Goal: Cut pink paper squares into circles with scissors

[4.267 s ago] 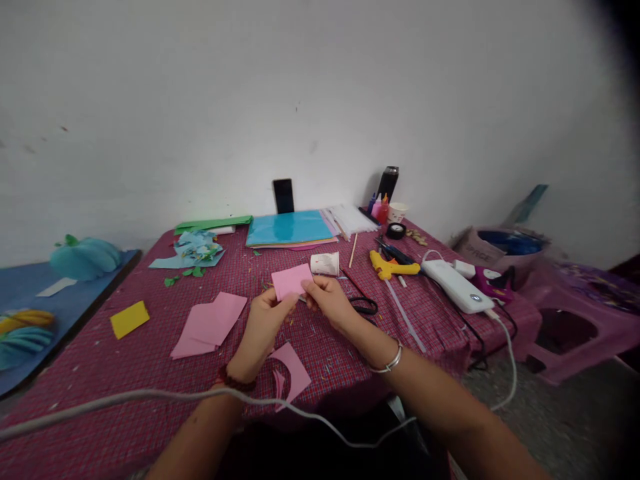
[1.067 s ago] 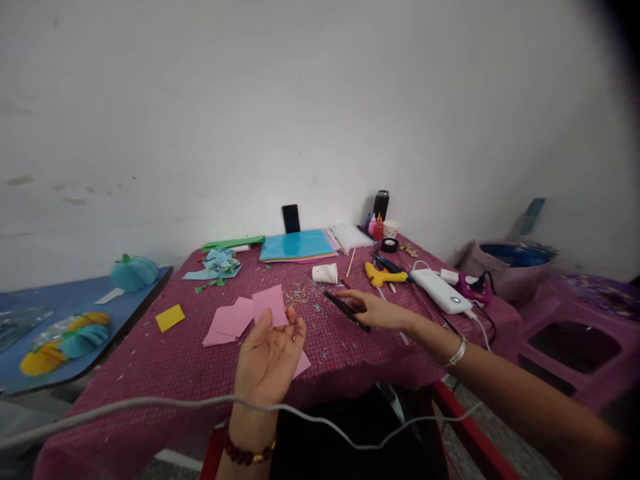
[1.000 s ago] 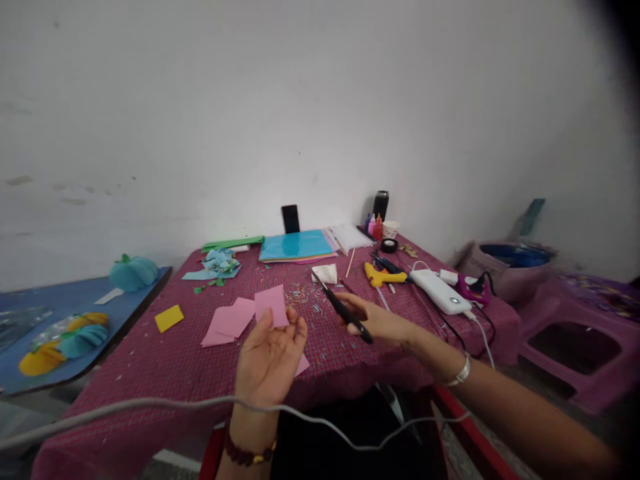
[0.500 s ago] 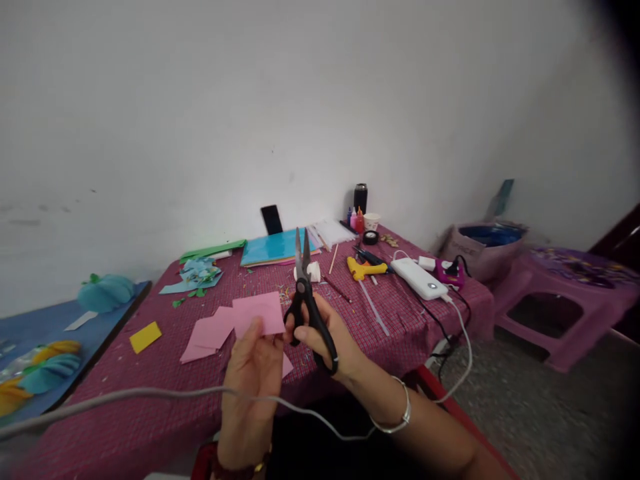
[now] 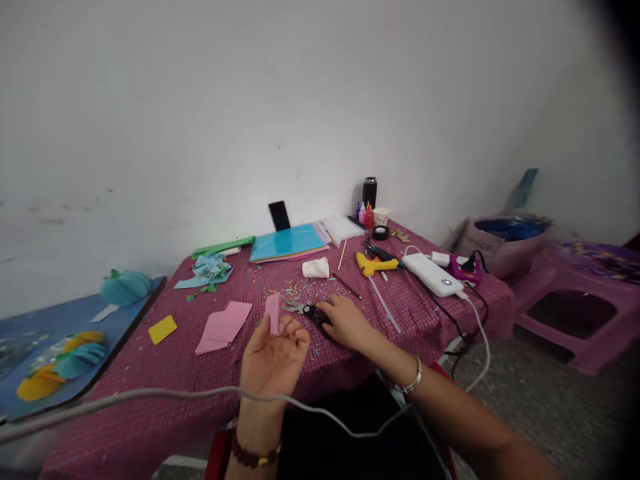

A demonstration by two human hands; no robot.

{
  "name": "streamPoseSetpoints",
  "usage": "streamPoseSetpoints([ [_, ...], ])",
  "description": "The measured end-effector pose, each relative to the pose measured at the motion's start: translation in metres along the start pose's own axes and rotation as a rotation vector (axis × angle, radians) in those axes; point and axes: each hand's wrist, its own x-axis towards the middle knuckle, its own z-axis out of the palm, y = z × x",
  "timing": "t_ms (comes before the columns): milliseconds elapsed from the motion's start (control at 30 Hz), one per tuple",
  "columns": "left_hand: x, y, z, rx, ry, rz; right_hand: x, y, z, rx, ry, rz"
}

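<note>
A pink piece of paper (image 5: 273,313) stands upright between the thumb and fingers of my left hand (image 5: 275,357), whose palm faces up. It looks narrow; whether it is folded or turned edgewise I cannot tell. Beside it, my right hand (image 5: 344,321) is curled over the black handles of the scissors (image 5: 309,310), which lie low at the tabletop with blades pointing left. More pink paper squares (image 5: 225,325) lie overlapping to the left of my left hand. Small colored shavings (image 5: 310,290) are scattered just beyond the blades.
A white cup (image 5: 316,268) lies on its side near a dark pencil (image 5: 347,285). Further right are a yellow glue gun (image 5: 376,264) and a white power bank (image 5: 433,275). A yellow paper (image 5: 163,329) and blue scraps (image 5: 210,268) lie left. A white cable (image 5: 200,394) crosses in front.
My right hand has lowered the raised scissors to the tabletop. The pink paper in my left hand showed as a wide square before and now appears narrow.
</note>
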Motion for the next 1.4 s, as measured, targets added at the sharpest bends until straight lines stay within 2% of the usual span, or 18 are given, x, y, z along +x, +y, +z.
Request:
streamPoseSetpoints([
  [67,0.000,0.000,0.000,0.032,-0.009,0.019,-0.007,-0.011,-0.011,0.056,0.044,-0.022],
  [133,0.002,-0.001,-0.001,0.121,0.039,0.064,-0.013,-0.026,-0.025,0.319,0.085,-0.079],
  [167,0.002,-0.002,-0.001,0.181,0.077,0.096,-0.016,-0.034,-0.032,0.526,0.058,-0.117],
  [233,0.004,-0.005,-0.001,0.299,0.140,0.170,-0.019,-0.049,-0.041,0.902,-0.147,-0.201],
  [333,0.003,-0.011,0.001,0.409,0.136,0.280,-0.019,-0.062,-0.043,1.104,-0.251,-0.317],
  [467,0.002,-0.015,0.003,0.456,0.082,0.350,-0.016,-0.061,-0.030,1.173,-0.227,-0.302],
  [633,0.006,-0.017,0.005,0.437,0.131,0.294,-0.016,-0.054,-0.017,1.258,-0.193,-0.213],
  [900,0.014,-0.021,-0.001,0.441,0.123,0.263,-0.018,-0.053,-0.015,1.260,-0.119,-0.177],
  [1033,0.016,-0.021,-0.004,0.445,0.091,0.270,-0.020,-0.054,-0.015,1.163,-0.050,-0.163],
  [1400,0.013,-0.022,-0.003,0.545,0.106,0.531,-0.019,-0.055,-0.019,0.833,0.122,-0.195],
])
